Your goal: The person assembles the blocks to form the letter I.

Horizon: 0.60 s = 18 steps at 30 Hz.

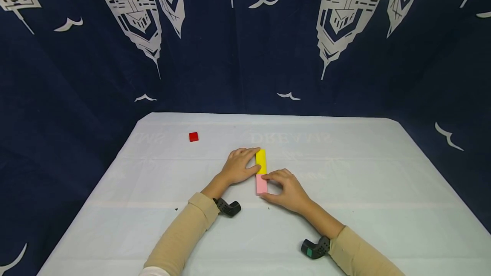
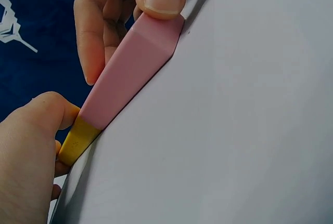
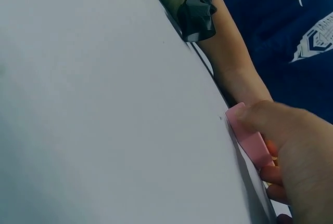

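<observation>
A yellow block (image 1: 261,160) and a pink block (image 1: 261,185) lie end to end on the white table, forming one line that points away from me. On the yellow one, my left hand (image 1: 238,167) keeps a grip from the left, thumb near its close end and fingertips at the far end. My right hand (image 1: 287,187) pinches the pink block between thumb and index finger from the right. In the left wrist view the pink block (image 2: 125,70) meets the yellow block (image 2: 79,142) at its end. The right wrist view has the right thumb over the pink block (image 3: 253,146).
A small red block (image 1: 193,136) sits farther back on the table (image 1: 345,161), left of the hands. Behind the table hangs a dark blue cloth (image 1: 238,63) with white building prints. Each wrist wears a black camera, one being the left device (image 1: 229,208).
</observation>
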{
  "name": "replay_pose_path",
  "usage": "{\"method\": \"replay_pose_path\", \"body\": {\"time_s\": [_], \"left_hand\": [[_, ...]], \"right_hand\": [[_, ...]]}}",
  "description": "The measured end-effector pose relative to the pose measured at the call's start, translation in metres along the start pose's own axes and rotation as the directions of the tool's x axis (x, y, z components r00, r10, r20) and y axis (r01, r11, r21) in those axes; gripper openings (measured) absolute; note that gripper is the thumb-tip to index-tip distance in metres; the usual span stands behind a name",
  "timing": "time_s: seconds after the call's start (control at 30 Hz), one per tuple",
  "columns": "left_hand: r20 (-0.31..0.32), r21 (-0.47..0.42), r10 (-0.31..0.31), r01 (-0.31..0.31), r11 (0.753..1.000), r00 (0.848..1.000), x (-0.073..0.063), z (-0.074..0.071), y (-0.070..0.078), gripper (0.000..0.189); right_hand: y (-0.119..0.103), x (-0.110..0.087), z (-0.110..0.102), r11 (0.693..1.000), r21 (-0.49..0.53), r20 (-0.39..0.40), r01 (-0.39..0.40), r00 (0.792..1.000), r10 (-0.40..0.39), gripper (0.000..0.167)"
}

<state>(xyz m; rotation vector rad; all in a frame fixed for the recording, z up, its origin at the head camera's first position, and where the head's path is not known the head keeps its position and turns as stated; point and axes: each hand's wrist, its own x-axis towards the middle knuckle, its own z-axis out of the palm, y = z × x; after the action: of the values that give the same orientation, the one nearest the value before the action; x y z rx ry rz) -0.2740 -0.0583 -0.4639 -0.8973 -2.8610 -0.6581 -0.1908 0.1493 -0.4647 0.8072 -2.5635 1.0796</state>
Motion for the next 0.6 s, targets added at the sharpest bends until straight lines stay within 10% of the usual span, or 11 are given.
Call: {"method": "replay_pose_path", "body": {"time_s": [0.6], "left_hand": [[0.005, -0.016, -0.007, 0.007, 1.0, 1.0, -0.002, -0.002, 0.0, 0.063]], "right_hand": [[0.021, 0.031, -0.001, 0.988, 0.11, 0.015, -0.106, 0.994, 0.105, 0.056]]}}
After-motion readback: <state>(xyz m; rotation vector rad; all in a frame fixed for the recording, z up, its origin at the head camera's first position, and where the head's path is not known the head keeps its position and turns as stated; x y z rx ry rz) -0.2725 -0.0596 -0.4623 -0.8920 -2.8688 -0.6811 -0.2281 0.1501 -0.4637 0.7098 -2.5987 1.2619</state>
